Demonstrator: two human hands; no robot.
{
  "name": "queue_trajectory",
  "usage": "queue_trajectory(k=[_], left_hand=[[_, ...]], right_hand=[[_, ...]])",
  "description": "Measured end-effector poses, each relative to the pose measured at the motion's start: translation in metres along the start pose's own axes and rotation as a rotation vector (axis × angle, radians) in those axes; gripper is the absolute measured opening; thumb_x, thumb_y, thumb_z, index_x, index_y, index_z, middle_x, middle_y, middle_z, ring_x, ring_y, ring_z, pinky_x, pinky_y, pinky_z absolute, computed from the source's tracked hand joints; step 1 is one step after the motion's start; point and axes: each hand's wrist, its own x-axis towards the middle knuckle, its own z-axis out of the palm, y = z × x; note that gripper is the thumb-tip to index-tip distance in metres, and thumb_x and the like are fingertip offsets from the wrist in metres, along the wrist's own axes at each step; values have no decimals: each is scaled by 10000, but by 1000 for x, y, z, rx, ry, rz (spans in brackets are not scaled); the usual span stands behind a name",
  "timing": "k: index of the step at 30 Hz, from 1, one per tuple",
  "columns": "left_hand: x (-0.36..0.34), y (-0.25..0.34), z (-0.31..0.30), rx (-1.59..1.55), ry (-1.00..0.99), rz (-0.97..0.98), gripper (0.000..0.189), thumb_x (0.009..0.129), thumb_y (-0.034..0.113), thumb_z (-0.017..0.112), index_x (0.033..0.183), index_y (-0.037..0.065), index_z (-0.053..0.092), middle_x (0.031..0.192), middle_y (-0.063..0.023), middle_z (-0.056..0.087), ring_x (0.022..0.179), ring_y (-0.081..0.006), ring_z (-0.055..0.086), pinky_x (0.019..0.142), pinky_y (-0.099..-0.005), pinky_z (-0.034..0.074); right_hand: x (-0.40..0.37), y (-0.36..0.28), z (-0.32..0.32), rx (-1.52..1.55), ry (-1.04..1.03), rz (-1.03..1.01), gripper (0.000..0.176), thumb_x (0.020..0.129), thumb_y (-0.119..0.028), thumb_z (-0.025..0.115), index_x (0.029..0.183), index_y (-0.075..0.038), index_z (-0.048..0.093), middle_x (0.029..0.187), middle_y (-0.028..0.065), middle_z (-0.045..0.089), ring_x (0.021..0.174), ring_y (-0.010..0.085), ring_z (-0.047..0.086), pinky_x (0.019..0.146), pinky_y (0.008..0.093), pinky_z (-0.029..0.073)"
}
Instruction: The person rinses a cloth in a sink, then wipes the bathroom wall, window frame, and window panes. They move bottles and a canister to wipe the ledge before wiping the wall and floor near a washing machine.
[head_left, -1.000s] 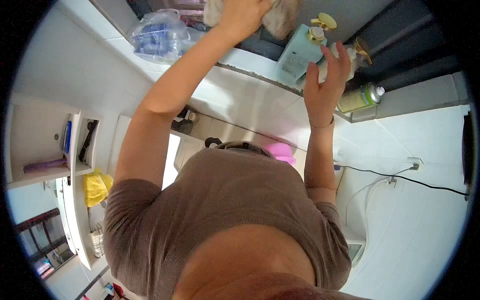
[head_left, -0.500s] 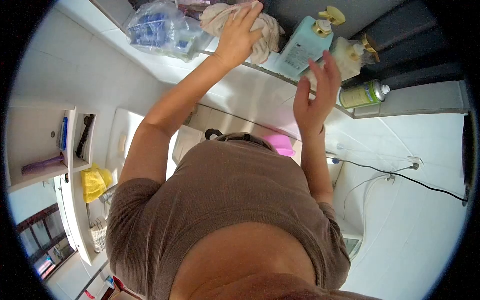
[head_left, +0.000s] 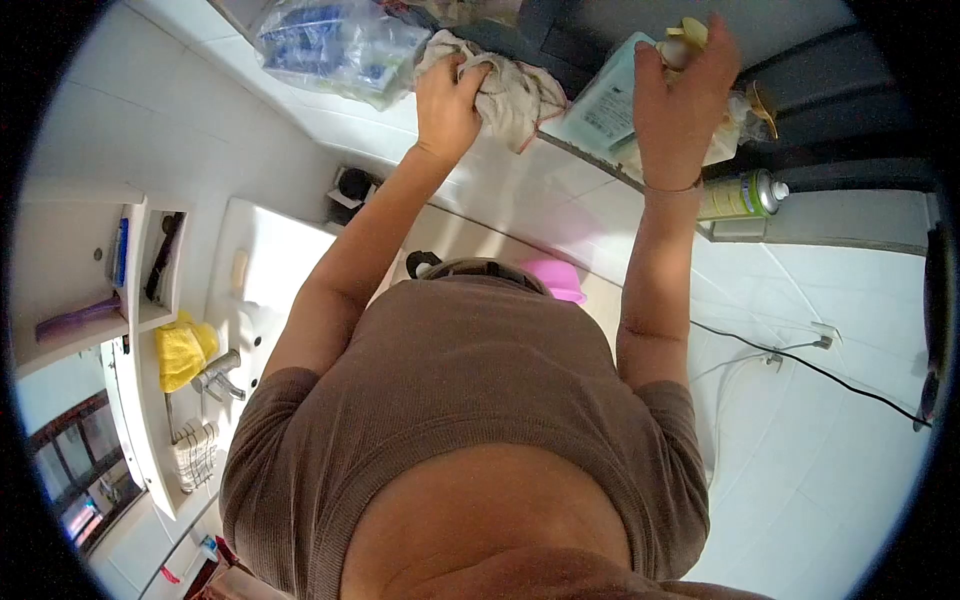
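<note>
My left hand [head_left: 447, 112] is closed on a crumpled pale cloth with a pinkish edge [head_left: 515, 100], at the front edge of a shelf. A teal pump bottle [head_left: 607, 100] lies tilted in view to the right of the cloth. Over its gold and white pump top reaches my right hand [head_left: 685, 105], thumb and fingers apart on either side of the pump; whether they touch it is unclear. Partly behind this hand is a cream bottle [head_left: 722, 148] with a gold pump.
A clear plastic bag with blue items [head_left: 335, 50] sits left of the cloth. A green spray can [head_left: 745, 195] is at the shelf's right end. Below are a pink container [head_left: 555, 280] and a white basin [head_left: 265, 270]; a yellow cloth [head_left: 185, 352] and black cable [head_left: 810, 362] are at the sides.
My left hand and the cloth have moved down and slightly left, toward the shelf's front edge. My right hand has moved up and right, over the teal bottle's pump.
</note>
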Motion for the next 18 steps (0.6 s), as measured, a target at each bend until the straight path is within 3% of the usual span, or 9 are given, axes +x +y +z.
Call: queue_trajectory(k=[1, 5, 7, 9, 11, 13, 14, 17, 18], left_hand=[[3, -1, 4, -2, 0, -3, 323, 659, 24, 609, 974, 96, 616, 1002, -177, 542, 931, -366, 511, 787, -442, 405], [17, -1, 27, -42, 24, -96, 297, 662, 32, 605, 953, 94, 617, 954, -183, 541, 869, -361, 532, 727, -432, 436], [22, 2, 41, -2, 23, -282, 264, 659, 5, 578, 911, 76, 611, 909, -182, 535, 823, -368, 537, 702, -436, 449], [18, 13, 52, 6, 78, -224, 255, 643, -8, 557, 881, 67, 606, 869, -180, 532, 790, -367, 541, 684, -431, 460], [11, 32, 59, -56, -21, -76, 269, 639, 2, 553, 893, 67, 612, 860, -175, 541, 801, -360, 549, 686, -422, 466], [11, 50, 66, -129, -20, -78, 270, 641, 8, 549, 897, 68, 614, 858, -170, 543, 808, -354, 554, 686, -420, 468], [13, 54, 65, -211, -22, -72, 272, 644, 13, 546, 900, 70, 617, 856, -164, 546, 816, -348, 558, 686, -417, 470], [15, 39, 50, -152, -70, -118, 259, 655, 22, 545, 897, 74, 622, 862, -153, 554, 820, -339, 562, 691, -413, 473], [13, 29, 48, -17, 0, -142, 246, 659, 20, 546, 886, 75, 624, 875, -154, 559, 816, -351, 560, 694, -427, 465]], right_hand=[[0, -2, 0, -66, -23, 34, 470, 776, 8, 545, 1229, 12, 421, 1277, 274, 382, 1084, 400, 468, 924, 417, 383], [1, -6, 0, 78, -74, 91, 446, 771, 46, 536, 1204, 18, 433, 1267, 260, 392, 1008, 376, 518, 840, 394, 437], [3, -8, -1, 116, -69, 98, 446, 765, 64, 531, 1199, 11, 441, 1252, 239, 405, 979, 363, 535, 763, 348, 474], [2, -2, 2, 84, -26, 62, 407, 770, 78, 526, 1167, 13, 465, 1220, 219, 436, 954, 333, 552, 743, 330, 477], [2, 4, 4, 61, 18, 19, 370, 776, 92, 520, 1136, 15, 489, 1188, 199, 468, 929, 303, 570, 723, 313, 479], [2, 9, 2, 47, -35, -59, 369, 788, -104, 607, 1119, 26, 506, 1099, 190, 519, 1039, 316, 474, 877, 393, 407], [2, 2, 1, 68, 20, -3, 250, 803, -68, 584, 1039, 9, 560, 1035, 149, 557, 1000, 275, 502, 829, 358, 438], [3, 14, -1, 34, 6, -82, 244, 811, -56, 575, 1043, 15, 551, 1026, 150, 558, 960, 264, 526, 797, 342, 454], [4, 14, -1, 32, 6, -82, 244, 811, -56, 575, 1043, 15, 551, 1026, 150, 558, 960, 264, 526, 797, 342, 454]])
